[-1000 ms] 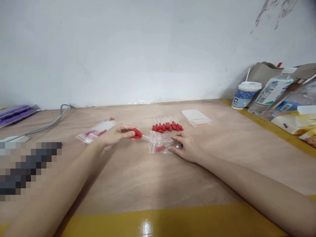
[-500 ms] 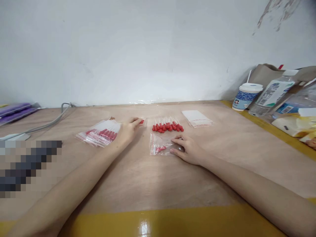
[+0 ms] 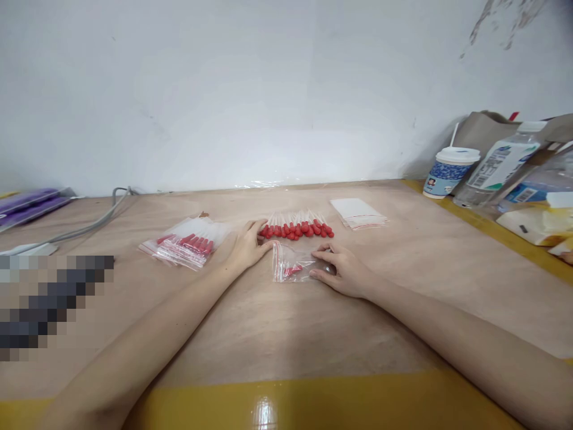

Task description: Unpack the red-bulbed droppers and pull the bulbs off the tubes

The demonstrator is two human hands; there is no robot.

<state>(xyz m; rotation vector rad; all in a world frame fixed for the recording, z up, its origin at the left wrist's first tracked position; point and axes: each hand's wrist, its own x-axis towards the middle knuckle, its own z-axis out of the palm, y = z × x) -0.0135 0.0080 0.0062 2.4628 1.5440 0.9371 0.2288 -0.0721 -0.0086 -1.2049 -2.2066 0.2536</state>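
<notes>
A row of red-bulbed droppers [image 3: 299,229] lies on the brown paper-covered table [image 3: 277,334]. My left hand [image 3: 248,246] rests at the row's left end, thumb and fingers closed around the leftmost droppers. Just in front of the row lies a small clear zip bag [image 3: 290,269] with a red-bulbed dropper inside. My right hand [image 3: 344,270] holds the bag's right edge down, thumb and forefinger curled on the plastic.
Filled bags of droppers [image 3: 185,245] are piled to the left. Flat unused bags [image 3: 358,214] lie behind on the right. A cup [image 3: 449,172], a bottle [image 3: 496,167] and packets stand at the far right. A grey cable [image 3: 89,224] runs at the left.
My left hand, which held red-bulbed droppers beside the bag, swung back to the far left of the row and now sits at its left end. The row now reaches further left. My right hand stayed put.
</notes>
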